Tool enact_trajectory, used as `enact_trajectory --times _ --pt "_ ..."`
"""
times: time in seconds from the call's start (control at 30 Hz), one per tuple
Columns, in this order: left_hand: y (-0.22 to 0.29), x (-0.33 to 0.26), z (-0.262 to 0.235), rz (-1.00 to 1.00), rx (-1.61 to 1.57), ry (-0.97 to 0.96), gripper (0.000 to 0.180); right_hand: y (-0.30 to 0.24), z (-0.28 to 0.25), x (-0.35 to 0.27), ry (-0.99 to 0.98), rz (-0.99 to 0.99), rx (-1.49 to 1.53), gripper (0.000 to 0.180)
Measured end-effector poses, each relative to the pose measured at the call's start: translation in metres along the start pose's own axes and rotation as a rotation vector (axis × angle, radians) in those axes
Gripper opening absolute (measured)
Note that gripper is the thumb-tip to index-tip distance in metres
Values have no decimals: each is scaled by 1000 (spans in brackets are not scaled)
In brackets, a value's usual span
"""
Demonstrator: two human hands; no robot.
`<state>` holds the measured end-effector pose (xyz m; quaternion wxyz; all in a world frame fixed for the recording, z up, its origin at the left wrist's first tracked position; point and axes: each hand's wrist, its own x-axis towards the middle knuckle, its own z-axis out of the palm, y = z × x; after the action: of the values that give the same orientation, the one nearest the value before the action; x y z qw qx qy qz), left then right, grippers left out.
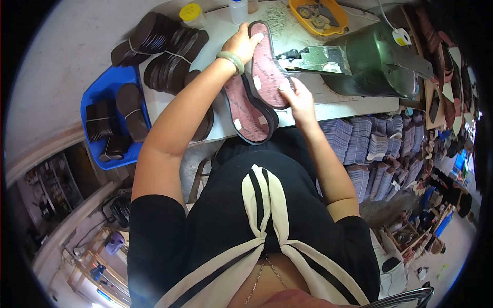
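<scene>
A dark-rimmed shoe sole [269,66] with a pink, printed upper face is held up in both hands. My left hand [241,43] grips its far end, thumb on the pink face. Near the other end my right hand [299,100] pinches the edge, thumb on top. Part of the fingers of both hands is hidden beneath the sole. Under it, at the table's near edge, lies another pink-faced sole [244,110], apparently on top of a further dark one. Just right of the held sole, the flat arm [321,60] of a green machine [377,61] reaches toward it.
Tied bundles of dark soles [177,59] lie on the white table [354,105] at left. More sit in a blue bin [95,149]. A yellow basket [326,30], a yellow-lidded jar [191,15] and a bottle [238,11] stand at the back. Grey stacked soles [354,143] fill the right side.
</scene>
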<state>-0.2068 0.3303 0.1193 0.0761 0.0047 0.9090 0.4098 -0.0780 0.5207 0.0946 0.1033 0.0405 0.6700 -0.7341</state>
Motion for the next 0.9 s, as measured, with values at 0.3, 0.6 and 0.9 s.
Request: enact_trajectory --times 0.3,0.6,0.9 --pt "-77 -129 -54 -279 -1086 46 25 -22 103 -29 -553 -724 -778 61" --pt "-185 -159 -40 -335 186 589 43 25 64 -56 -643 -663 -1123 72" --pt "-39 -184 -11 -364 -1428 -290 31 -20 58 -46 -522 -820 -725 79"
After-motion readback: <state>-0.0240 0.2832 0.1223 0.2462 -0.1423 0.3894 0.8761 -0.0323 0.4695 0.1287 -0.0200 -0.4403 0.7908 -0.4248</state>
